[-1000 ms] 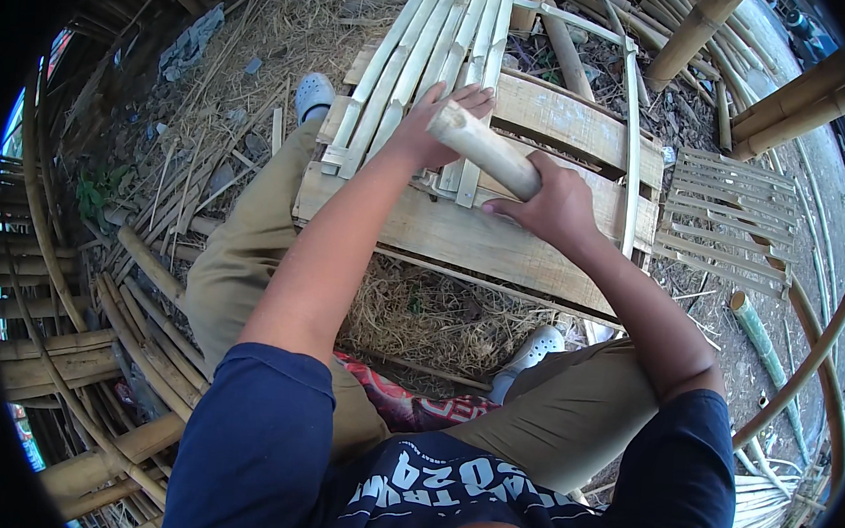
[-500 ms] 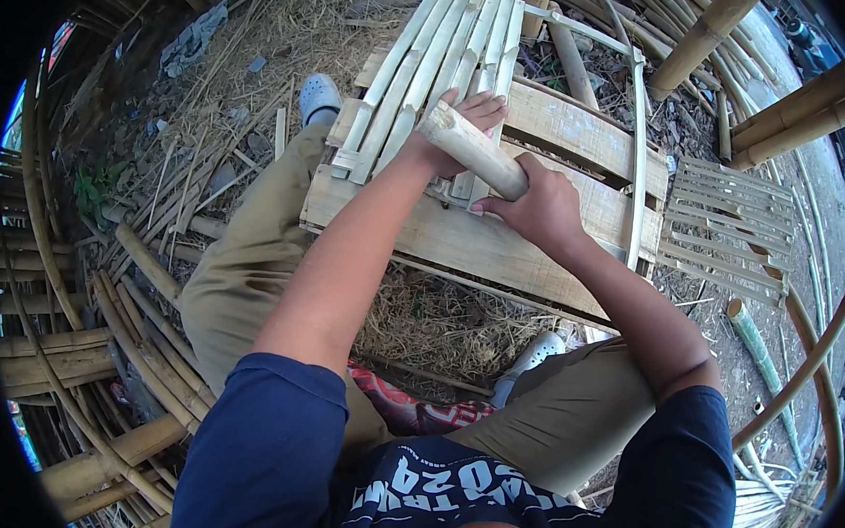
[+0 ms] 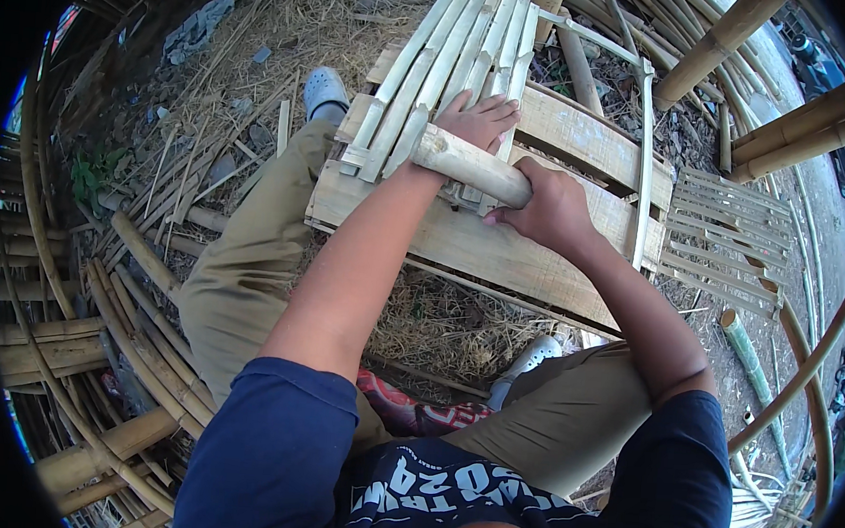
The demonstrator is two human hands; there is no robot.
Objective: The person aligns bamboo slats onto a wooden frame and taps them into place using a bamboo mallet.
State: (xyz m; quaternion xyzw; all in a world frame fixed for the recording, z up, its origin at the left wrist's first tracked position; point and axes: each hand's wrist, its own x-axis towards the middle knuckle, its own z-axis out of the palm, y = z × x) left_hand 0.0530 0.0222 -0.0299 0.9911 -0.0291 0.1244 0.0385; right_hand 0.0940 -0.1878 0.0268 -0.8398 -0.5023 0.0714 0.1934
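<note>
The right hand (image 3: 554,208) grips a thick bamboo piece (image 3: 475,169); the left hand (image 3: 480,123) (spread open, palm down) lies on pale slats (image 3: 437,68)

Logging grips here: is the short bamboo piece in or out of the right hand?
In: the right hand is wrapped around one end of the bamboo piece.

The bamboo slats (image 3: 437,62) are pale cream, the shirt (image 3: 392,525) navy (with white print (image 3: 473,478)).

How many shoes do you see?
2. The left shoe is on the ground beside the table's left end; the right shoe is just below its near edge, toward the right. I see no others.
</note>
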